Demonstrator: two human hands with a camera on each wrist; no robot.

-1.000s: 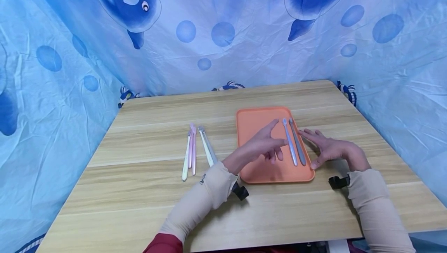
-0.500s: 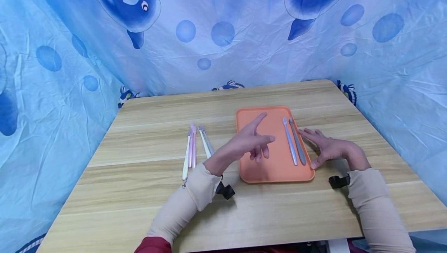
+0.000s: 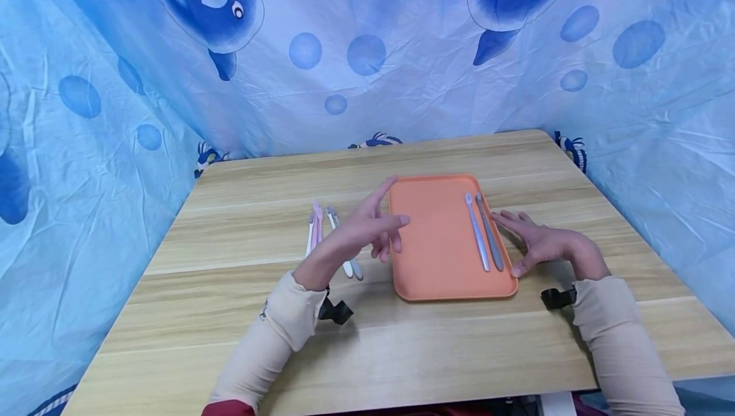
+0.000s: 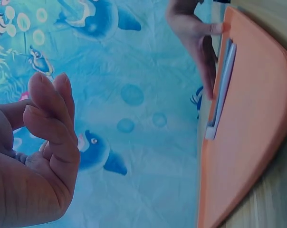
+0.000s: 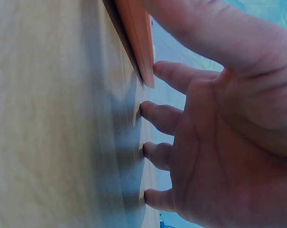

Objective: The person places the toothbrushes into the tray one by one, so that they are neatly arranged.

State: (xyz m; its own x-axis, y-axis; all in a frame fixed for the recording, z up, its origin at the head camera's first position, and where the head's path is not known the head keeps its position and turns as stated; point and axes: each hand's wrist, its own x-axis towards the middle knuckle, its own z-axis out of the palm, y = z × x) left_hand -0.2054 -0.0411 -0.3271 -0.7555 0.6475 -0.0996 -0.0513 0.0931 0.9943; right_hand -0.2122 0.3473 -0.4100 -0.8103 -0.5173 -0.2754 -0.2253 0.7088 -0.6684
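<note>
Left hand point(image 3: 367, 231) raised, holding nothing, fingers loose, above the toothbrushes point(image 3: 339, 240) lying left of the orange tray point(image 3: 436, 250) on the tabletop point(image 3: 402, 339); right hand point(image 3: 540, 244) flat, grip released, fingertips at the tray's right edge, beside two brushes point(image 3: 483, 232) inside; a careless reach could likely scatter the close-lying loose brushes.
</note>
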